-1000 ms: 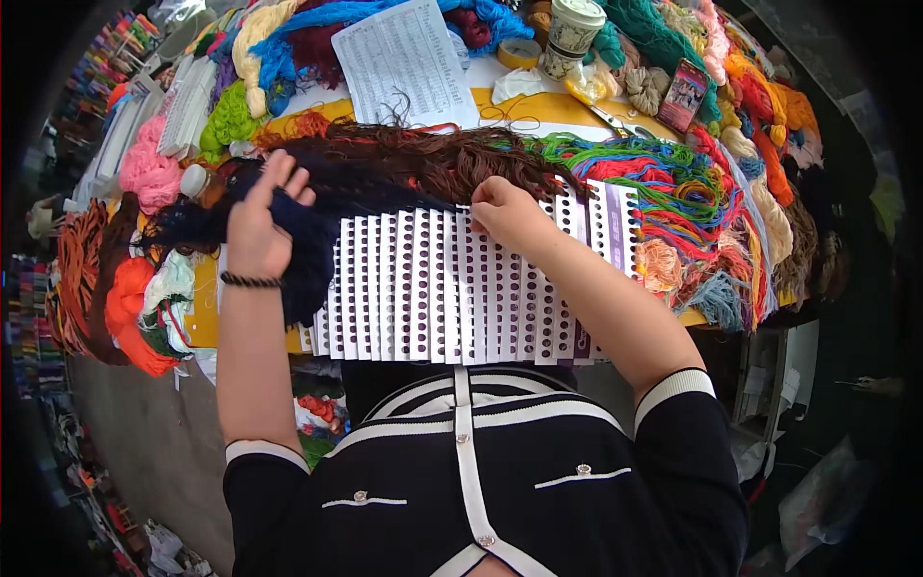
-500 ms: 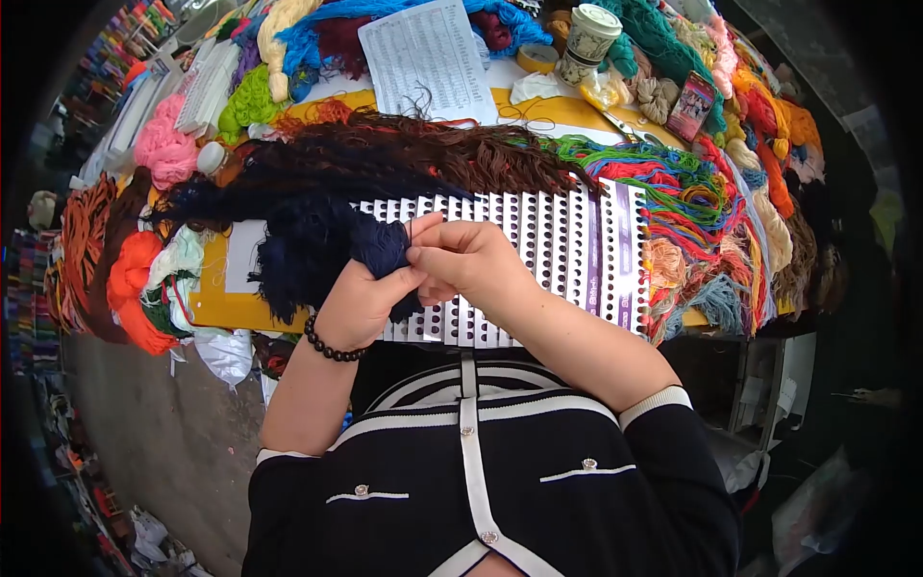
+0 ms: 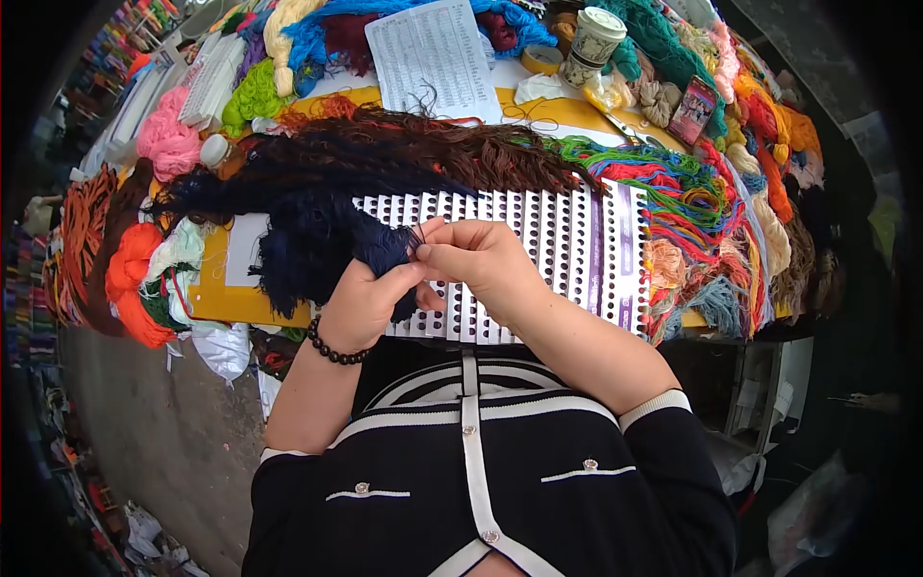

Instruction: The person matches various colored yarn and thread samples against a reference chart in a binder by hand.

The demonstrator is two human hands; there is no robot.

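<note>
A thick bundle of navy blue thread (image 3: 312, 245) hangs over the near part of the table. My left hand (image 3: 370, 298), with a dark bead bracelet on its wrist, is closed around the bundle's right end. Close against it, my right hand (image 3: 476, 262) pinches a few fine dark strands at that end between thumb and forefinger. Beneath both hands lies a row of overlapping white cards with punched holes (image 3: 538, 260). Behind the bundle, long dark brown thread (image 3: 481, 154) stretches across the cards' far edge.
Multicoloured thread (image 3: 673, 202) lies to the right, with orange and pink skeins (image 3: 171, 135) on the left. At the back are a printed sheet (image 3: 433, 62), a lidded paper cup (image 3: 591, 46), a tape roll (image 3: 541, 61), scissors (image 3: 630, 133) and a small box (image 3: 692, 111).
My right hand has drawn slightly away from my left, and dark strands now show between them. The left hand still holds the navy bundle. The view has shifted a little.
</note>
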